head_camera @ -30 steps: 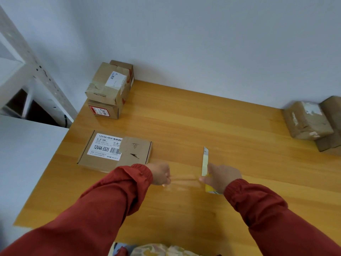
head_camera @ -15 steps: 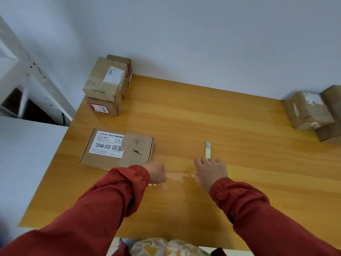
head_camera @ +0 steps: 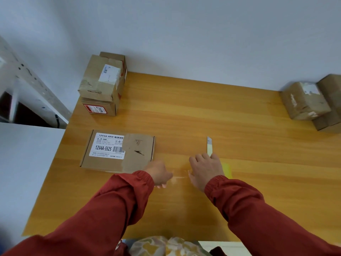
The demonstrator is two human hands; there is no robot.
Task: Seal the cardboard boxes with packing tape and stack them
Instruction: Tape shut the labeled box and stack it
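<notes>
A flat cardboard box with a white label lies on the wooden table at the left. My left hand is just right of its near corner and pinches one end of a short strip of clear tape. My right hand holds the strip's other end at the thumb, palm down. Its fingers lie curled over a yellow utility knife whose blade sticks out past the fingertips, pointing away from me. The tape hangs just above the table; contact with the table cannot be told.
Two cardboard boxes are stacked at the table's back left corner by the wall. More boxes sit at the right edge. A white metal shelf frame stands to the left of the table.
My hands have drawn closer together, so the tape strip between them is shorter. My right hand has turned palm down over the knife, which now points straight away.
</notes>
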